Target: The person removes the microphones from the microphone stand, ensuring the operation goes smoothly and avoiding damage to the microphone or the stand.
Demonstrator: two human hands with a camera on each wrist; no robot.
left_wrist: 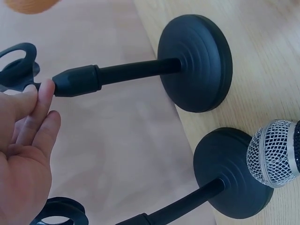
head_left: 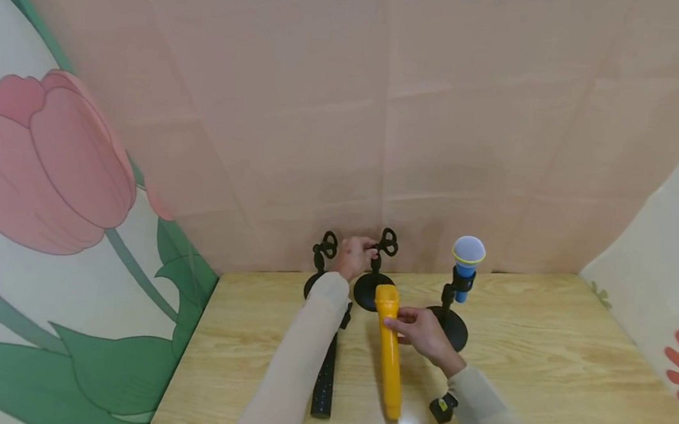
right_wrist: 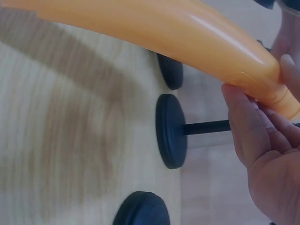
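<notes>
A yellow microphone (head_left: 390, 355) is pinched near its head between the thumb and fingers of my right hand (head_left: 425, 335). In the right wrist view, the microphone (right_wrist: 178, 33) slants above the wooden table. My left hand (head_left: 353, 256) pinches the clip joint at the top of the middle black microphone stand (head_left: 373, 292). The left wrist view shows thumb and fingers at that joint, with the stand's round base (left_wrist: 194, 63) on the table. Left of it is another black stand (head_left: 318, 256) with its ring clip. A black microphone (head_left: 323, 381) lies beneath my left forearm, its silver mesh head (left_wrist: 274, 154) showing in the left wrist view.
On the right, a third stand (head_left: 451, 327) carries a blue microphone (head_left: 468, 254) with a pale head and yellow ring. The wooden table (head_left: 539, 363) meets a pinkish cloth backdrop (head_left: 435, 146) behind the stands. A tulip-printed wall (head_left: 59, 172) borders the left.
</notes>
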